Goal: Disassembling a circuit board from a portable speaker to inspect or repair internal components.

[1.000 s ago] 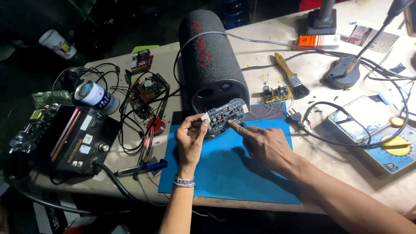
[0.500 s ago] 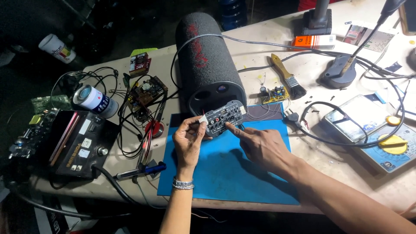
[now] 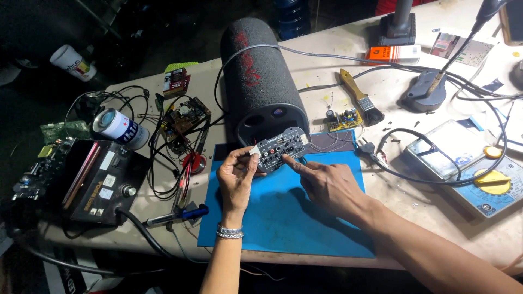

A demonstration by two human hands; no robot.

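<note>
A person's left hand [image 3: 237, 177] is pinching the left end of a small black control panel [image 3: 281, 148], fingers clamped on it, while the right hand [image 3: 327, 185] is pointing, index finger out and touching the panel's lower edge, holding nothing. Panel and hands are staying where they were half a second ago, above a blue mat [image 3: 289, 212], just in front of a black tube speaker [image 3: 261, 81]. Bare mat is lying open below; a soldering iron [image 3: 177, 215] is resting near its left edge.

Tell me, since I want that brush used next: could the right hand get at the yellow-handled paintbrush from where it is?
Probably yes. The right hand points at the control panel, holding nothing, and the paintbrush lies in the open on the table beyond it. Only a small circuit board and thin wires lie between.
</note>
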